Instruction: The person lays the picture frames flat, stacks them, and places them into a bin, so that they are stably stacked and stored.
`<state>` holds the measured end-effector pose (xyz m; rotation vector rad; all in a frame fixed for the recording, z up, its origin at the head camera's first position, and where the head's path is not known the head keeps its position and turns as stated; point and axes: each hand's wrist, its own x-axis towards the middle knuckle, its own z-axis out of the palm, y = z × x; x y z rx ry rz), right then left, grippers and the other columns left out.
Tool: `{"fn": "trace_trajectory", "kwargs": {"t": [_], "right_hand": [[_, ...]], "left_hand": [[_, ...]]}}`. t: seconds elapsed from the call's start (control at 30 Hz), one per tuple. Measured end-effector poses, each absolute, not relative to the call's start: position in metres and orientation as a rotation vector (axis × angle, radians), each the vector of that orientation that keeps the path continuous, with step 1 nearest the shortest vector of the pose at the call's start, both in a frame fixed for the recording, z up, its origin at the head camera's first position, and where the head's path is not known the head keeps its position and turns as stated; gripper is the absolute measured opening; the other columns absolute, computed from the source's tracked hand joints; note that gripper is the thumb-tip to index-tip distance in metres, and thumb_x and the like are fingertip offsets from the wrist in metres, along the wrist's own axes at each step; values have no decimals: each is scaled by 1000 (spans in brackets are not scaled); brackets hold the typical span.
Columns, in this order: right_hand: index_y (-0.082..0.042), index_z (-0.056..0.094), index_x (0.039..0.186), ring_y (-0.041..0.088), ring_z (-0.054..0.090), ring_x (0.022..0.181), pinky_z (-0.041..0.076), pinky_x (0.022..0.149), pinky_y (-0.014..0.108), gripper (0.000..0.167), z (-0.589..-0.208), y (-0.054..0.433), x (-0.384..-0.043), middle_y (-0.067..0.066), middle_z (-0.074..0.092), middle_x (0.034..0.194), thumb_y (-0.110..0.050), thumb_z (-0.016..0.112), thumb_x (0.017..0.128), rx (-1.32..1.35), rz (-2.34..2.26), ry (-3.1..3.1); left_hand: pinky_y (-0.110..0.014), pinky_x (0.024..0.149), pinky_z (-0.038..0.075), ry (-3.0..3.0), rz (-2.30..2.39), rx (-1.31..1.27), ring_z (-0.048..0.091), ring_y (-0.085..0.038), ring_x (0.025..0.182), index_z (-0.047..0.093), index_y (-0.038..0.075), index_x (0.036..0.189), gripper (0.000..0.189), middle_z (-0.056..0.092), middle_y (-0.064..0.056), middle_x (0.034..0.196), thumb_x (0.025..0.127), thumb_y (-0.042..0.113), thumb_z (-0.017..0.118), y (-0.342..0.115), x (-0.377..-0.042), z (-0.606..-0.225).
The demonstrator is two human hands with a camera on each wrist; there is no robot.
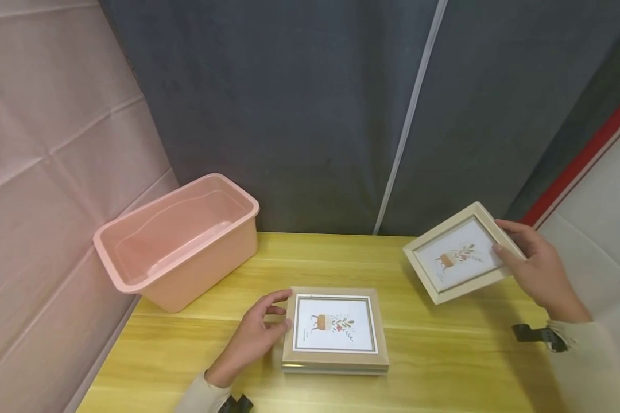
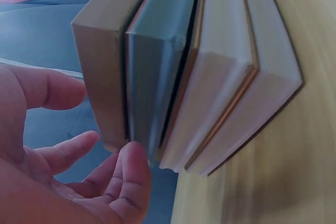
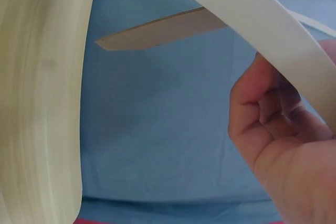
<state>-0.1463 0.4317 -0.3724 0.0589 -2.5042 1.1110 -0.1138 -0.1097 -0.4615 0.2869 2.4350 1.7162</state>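
A stack of several picture frames lies on the table, its top frame [image 1: 334, 361] tan around a flower print. In the left wrist view the stack's side shows a tan frame [image 2: 100, 72], a grey-green frame [image 2: 155, 61] and whitish frames [image 2: 226, 72] under them. My left hand [image 1: 255, 335] is at the stack's left side, fingers loosely bent, fingertips right at its edge. My right hand [image 1: 542, 272] grips a cream picture frame [image 1: 446, 292] by its right side, raised and tilted, thumb on the front. Behind that frame a flat stand leg [image 3: 163, 30] sticks out.
A pink plastic bin [image 1: 212, 249] stands at the back left of the wood-grain table [image 1: 434, 361]. A dark grey curtain [image 1: 289, 115] hangs behind the table. Pale cloth [image 1: 46, 172] covers the left side, and a red strip [image 1: 584, 158] edges the right.
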Motion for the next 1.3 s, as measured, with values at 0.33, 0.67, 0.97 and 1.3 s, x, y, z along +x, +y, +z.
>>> {"fn": "trace_trajectory", "kwargs": {"t": [0.33, 0.67, 0.97, 1.3], "right_hand": [[-15, 53, 154, -8, 63, 85, 52, 63, 13, 55, -365, 397, -134, -30, 61, 113, -7, 68, 102, 182, 1126, -2457], [-7, 56, 151, -6, 66, 86, 53, 64, 12, 57, -353, 365, -125, -27, 65, 116, 7, 68, 97, 351, 1150, -2355], [-5, 57, 149, -2, 70, 79, 57, 58, 18, 55, -349, 342, -119, -19, 69, 113, 9, 67, 97, 415, 1221, -2312], [7, 53, 147, 2, 74, 79, 59, 57, 20, 56, -352, 324, -118, -13, 75, 118, 22, 60, 93, 691, 1388, -2200]], "left_hand": [[-25, 90, 58, 2544, 1689, 325, 61, -23, 123, 60, 26, 148, 58, 60, 4, 148, 94, 13, 79, -107, -117, -447], [-31, 97, 58, 2606, 1669, 461, 59, -25, 127, 56, 25, 151, 60, 57, 3, 153, 96, 8, 74, -104, -126, -423], [-41, 102, 56, 2563, 1663, 633, 58, -24, 132, 50, 26, 156, 60, 54, 7, 155, 100, 19, 73, -85, -137, -408], [-43, 107, 56, 2462, 1722, 832, 57, -24, 137, 48, 19, 158, 63, 53, 4, 158, 101, 25, 73, -70, -150, -393]]}}
